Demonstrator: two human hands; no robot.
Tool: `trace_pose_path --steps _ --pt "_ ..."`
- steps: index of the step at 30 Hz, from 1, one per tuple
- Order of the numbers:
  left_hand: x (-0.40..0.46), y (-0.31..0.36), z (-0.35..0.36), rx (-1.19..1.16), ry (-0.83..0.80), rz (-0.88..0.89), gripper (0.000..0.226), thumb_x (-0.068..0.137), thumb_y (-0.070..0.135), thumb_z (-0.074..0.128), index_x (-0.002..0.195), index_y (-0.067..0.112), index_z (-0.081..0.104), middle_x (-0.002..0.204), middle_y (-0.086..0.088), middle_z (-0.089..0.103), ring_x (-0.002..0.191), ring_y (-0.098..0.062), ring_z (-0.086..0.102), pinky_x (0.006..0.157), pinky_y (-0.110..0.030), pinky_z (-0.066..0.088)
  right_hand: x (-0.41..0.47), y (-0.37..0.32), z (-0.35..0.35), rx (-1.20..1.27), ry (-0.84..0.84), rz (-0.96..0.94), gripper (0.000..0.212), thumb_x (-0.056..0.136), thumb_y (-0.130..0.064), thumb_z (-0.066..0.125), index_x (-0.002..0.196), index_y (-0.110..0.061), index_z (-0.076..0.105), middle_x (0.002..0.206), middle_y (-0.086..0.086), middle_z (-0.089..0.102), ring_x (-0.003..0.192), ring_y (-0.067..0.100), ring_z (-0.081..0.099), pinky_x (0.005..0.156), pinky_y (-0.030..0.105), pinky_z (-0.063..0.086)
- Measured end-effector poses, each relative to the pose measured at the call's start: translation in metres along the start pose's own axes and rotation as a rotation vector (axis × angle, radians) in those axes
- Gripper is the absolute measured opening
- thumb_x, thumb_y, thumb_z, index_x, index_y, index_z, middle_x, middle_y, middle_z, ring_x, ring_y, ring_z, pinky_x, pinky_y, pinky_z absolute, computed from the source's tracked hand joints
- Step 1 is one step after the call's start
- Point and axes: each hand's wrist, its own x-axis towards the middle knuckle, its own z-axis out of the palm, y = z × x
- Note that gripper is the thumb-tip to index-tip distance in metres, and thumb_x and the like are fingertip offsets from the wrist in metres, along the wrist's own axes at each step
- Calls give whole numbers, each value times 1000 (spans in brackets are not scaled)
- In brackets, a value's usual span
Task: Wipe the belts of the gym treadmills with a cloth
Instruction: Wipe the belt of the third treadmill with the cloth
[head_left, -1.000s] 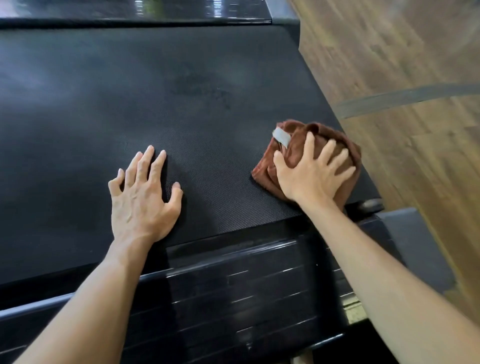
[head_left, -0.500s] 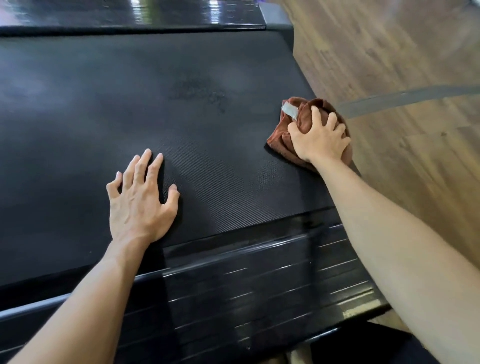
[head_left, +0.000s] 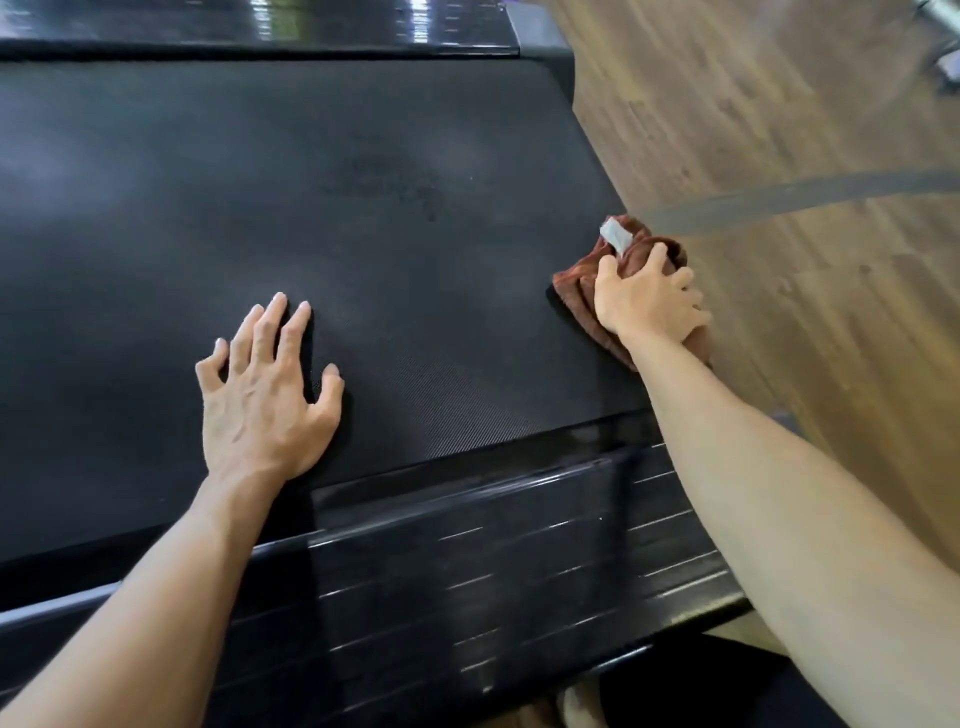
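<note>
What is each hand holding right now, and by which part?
The right hand grips the bunched brown terry cloth across its top, fingers curled round it. The left hand holds nothing, resting on the black treadmill belt.

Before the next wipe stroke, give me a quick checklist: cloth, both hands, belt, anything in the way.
1. Cloth in grip: ok, the right hand has its fingers curled over the bunched brown cloth.
2. Cloth on belt: ok, it sits at the belt's right edge, partly overhanging toward the floor.
3. Left hand braced: ok, fingers spread on the belt near its near end.
4. Stroke path: not ok for a leftward sweep, the left hand lies in it; the far belt is free.
5. Smudge mid-belt: not ok, unwiped.
6. Belt stopped: cannot tell.
</note>
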Motion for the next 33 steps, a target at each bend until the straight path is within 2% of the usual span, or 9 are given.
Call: trace_pose_path --steps 4,8,10,13,16,19,25,30,33 --pt "0 -1 0 -2 4 -7 74 90 55 28 158 26 30 169 4 21 156 -15 13 122 -48 14 3 -23 3 -99 -36 -322 76 95 -72 30 162 -36 23 168 14 21 150 47 20 120 65 13" --pt "0 1 -2 10 -3 -7 75 89 57 26 158 26 30 169 3 21 156 -15 13 122 -48 14 -65 11 9 -148 -81 -691 86 85 -72 21 164 -38 20 171 12 16 156 41 8 125 63 4" --pt "-1 1 -2 7 -3 -6 75 89 57 26 158 26 31 169 3 22 156 -16 13 122 -48 15 -98 38 7 -181 -88 -684 89 84 -72 13 165 -35 15 171 16 13 156 43 6 126 62 2" --pt "-2 2 -2 2 8 -7 75 90 57 26 158 25 31 169 3 21 156 -16 14 122 -48 14 -103 43 8 -217 -86 -524 84 90 -71 14 165 -33 10 171 19 6 156 45 2 125 62 0" --pt "0 2 -1 -7 15 -1 75 90 56 29 158 25 33 169 2 23 156 -16 15 122 -49 15 -69 5 12 -172 -56 -373 79 98 -68 26 166 -29 13 171 21 6 156 47 1 124 66 -2" --pt "0 2 1 8 10 2 74 90 55 28 158 25 32 169 3 22 156 -16 15 122 -48 15 -25 -49 13 -132 -80 -338 77 99 -66 26 166 -29 14 172 17 4 156 47 -2 122 68 -4" --pt "0 -1 1 19 8 4 74 91 56 27 158 25 31 169 4 21 157 -15 13 122 -47 13 -40 -136 25 -129 -161 -708 76 99 -68 30 166 -37 11 174 11 1 158 41 -9 123 66 -10" --pt "1 -1 -1 15 15 3 74 90 56 28 158 26 33 169 3 23 156 -16 15 122 -47 14 -97 -82 30 -83 -123 -938 90 90 -86 15 166 -38 4 174 11 -7 159 33 -14 124 62 -11" --pt "1 -1 0 6 19 4 74 90 56 29 158 25 33 168 3 23 156 -17 16 122 -47 14 -109 -38 28 20 2 -943 83 95 -79 20 166 -39 5 174 11 -6 160 31 -13 123 63 -8"
